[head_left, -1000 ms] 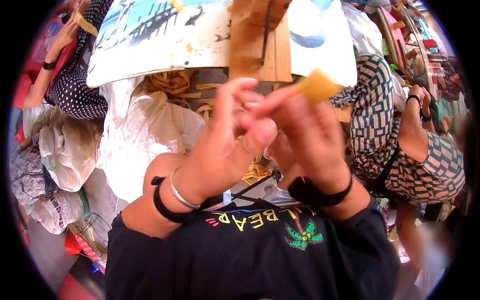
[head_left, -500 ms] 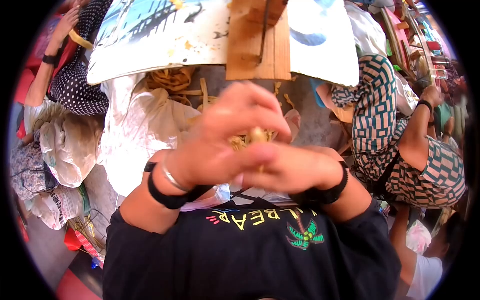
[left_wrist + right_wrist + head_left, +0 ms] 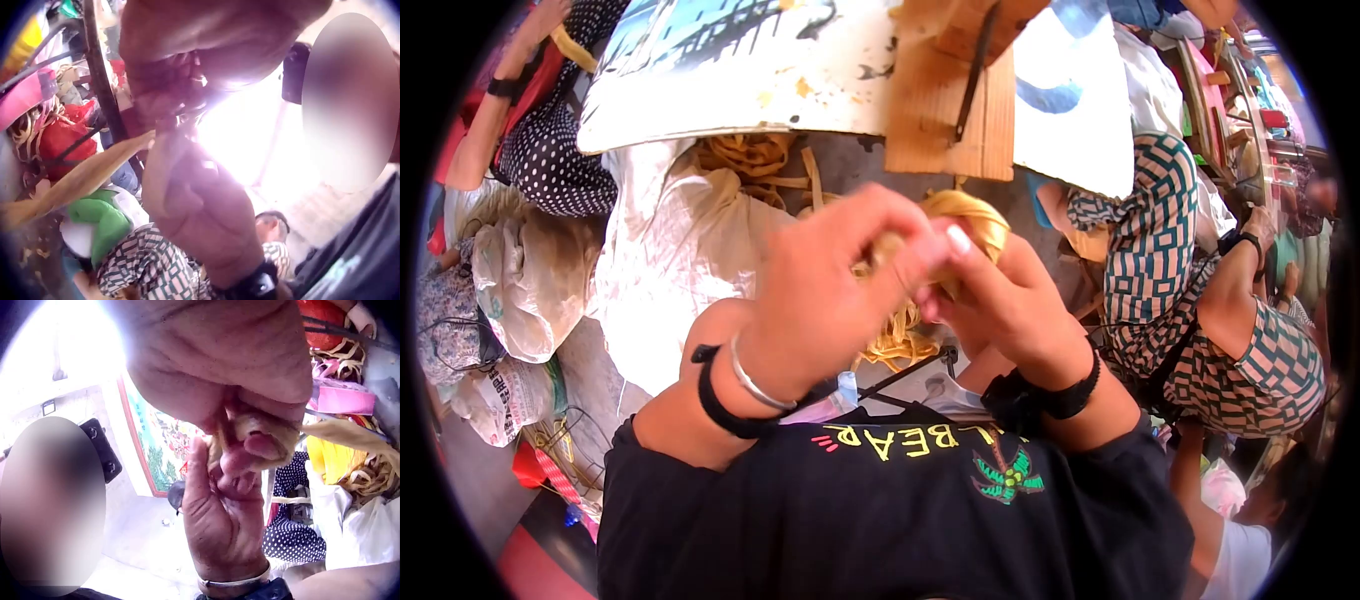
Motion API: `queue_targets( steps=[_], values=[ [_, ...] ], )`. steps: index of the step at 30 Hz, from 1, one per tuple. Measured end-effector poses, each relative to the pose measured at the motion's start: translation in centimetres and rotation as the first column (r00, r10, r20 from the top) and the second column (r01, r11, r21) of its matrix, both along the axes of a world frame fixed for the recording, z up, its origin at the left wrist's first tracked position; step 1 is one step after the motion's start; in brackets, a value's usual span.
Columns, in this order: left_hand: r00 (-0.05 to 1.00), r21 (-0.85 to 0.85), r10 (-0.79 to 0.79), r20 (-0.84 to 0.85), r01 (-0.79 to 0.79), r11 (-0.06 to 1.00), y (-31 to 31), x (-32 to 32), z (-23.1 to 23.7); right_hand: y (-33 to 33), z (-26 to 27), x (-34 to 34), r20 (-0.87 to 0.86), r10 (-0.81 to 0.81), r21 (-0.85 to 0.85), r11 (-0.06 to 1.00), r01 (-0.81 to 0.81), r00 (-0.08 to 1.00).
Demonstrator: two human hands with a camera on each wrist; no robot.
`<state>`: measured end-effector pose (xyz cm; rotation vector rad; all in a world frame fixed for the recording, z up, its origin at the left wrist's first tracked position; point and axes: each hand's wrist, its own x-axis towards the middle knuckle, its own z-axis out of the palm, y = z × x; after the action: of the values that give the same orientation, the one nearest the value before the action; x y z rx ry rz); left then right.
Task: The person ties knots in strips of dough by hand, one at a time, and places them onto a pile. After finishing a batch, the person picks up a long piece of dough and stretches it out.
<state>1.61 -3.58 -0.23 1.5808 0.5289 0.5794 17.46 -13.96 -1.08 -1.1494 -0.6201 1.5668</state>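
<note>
Golden strip point(image 3: 975, 222), one, held between left hand point(image 3: 815, 285) and right hand point(image 3: 1015, 310)

Golden strip: flat, pliable, yellow to pale tan, satiny where light strikes it; folded or bunched at the grip, finer detail hidden by the hands. Position: caught among the fingers of both hands, a broad band bulging over the right fingers, a small knob of it showing inside the curl of the left. Fingers: bent and pinching the strip on both sides, tips meeting or nearly so. Orientation: at the right fingers the band arches, its long axis slanting across them; a free length, seen in the wrist views, leaves the grip and runs out to the picture edge, dipping away from the fingers in the left wrist view.

Below the fingers: loose yellow strips point(image 3: 900, 345), heaped. Left of the fingers: white sack point(image 3: 680, 260), rumpled. Beyond the fingers: coiled strips point(image 3: 745, 155); then a white counter point(image 3: 700, 108), printed and stained, bearing a wooden block point(image 3: 910, 120) with a dark rod. Far right of the fingers: person in patterned clothing point(image 3: 1150, 240). Far left: person in polka dots point(image 3: 555, 170).
</note>
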Motion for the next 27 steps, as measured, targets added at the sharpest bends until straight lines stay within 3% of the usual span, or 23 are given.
queue_targets(
  steps=[2,3,5,8,10,14,15,17,18,19,20,22,23,25,27],
  values=[
    [0.98,0.357,-0.13,0.153,0.068,0.932,0.0,0.1,-1.2,-0.3,-0.5,-0.1,-0.014,-0.106,0.064,0.992,0.106,0.994],
    [0.979,0.279,-0.171,0.113,0.134,0.951,-0.1,-0.3,-0.8,-0.4,-1.0,0.2,-0.038,-0.127,0.101,0.986,0.13,0.991],
    [0.983,0.224,-0.083,0.162,0.045,0.973,0.4,-0.2,-2.3,-0.6,-0.9,0.5,-0.105,-0.168,0.127,0.975,0.181,0.98],
    [0.979,0.007,-0.097,0.181,0.097,0.995,0.0,0.2,-3.0,-1.1,-1.6,1.1,-0.165,-0.11,0.241,0.959,0.148,0.98],
    [0.986,-0.052,-0.129,0.105,0.135,0.99,-0.2,0.1,-2.8,-1.3,-1.6,0.8,-0.104,-0.105,0.274,0.953,0.13,0.989],
    [0.965,-0.486,-0.112,0.235,0.217,0.846,0.2,-0.2,-2.0,-1.8,-1.9,0.5,0.172,-0.126,0.356,0.933,0.058,0.977],
    [0.979,-0.541,-0.093,0.182,0.179,0.822,0.4,-0.2,-1.7,-1.5,-2.1,0.2,0.345,-0.182,0.424,0.905,0.019,0.921],
    [0.995,-0.503,-0.008,0.1,0.057,0.862,0.0,0.0,-1.7,-1.3,-2.3,-0.2,0.637,-0.335,0.497,0.867,-0.039,0.694],
    [0.997,-0.483,0.036,0.062,-0.002,0.876,-0.4,0.1,-1.9,-1.3,-2.0,-0.4,0.735,-0.351,0.457,0.889,-0.04,0.581],
    [0.992,-0.141,0.12,0.037,-0.113,0.983,-1.4,0.5,-2.5,-1.3,-1.8,-0.6,0.818,-0.351,0.411,0.911,-0.035,0.456],
    [0.998,0.021,0.038,0.045,-0.039,0.999,-2.0,0.3,-2.1,-1.4,-2.3,-0.6,0.848,-0.353,0.38,0.925,0.011,0.396],
    [0.992,0.343,-0.121,0.027,0.104,0.934,-2.9,-0.1,-1.2,-1.1,-2.6,-0.7,0.775,-0.379,0.359,0.923,0.142,0.505],
    [0.994,0.346,-0.038,0.104,-0.001,0.938,-3.4,0.0,-2.1,-1.0,-2.7,-0.8,0.731,-0.402,0.345,0.915,0.209,0.552],
    [0.958,0.125,0.176,0.226,-0.208,0.97,-3.6,1.2,-2.1,-1.3,-1.9,-0.3,0.672,-0.328,0.288,0.942,0.174,0.664],
    [0.972,0.19,0.182,0.149,-0.209,0.959,-2.6,1.2,-1.7,-1.6,-2.5,-0.1,0.578,-0.316,0.348,0.929,0.122,0.753]
  ],
)
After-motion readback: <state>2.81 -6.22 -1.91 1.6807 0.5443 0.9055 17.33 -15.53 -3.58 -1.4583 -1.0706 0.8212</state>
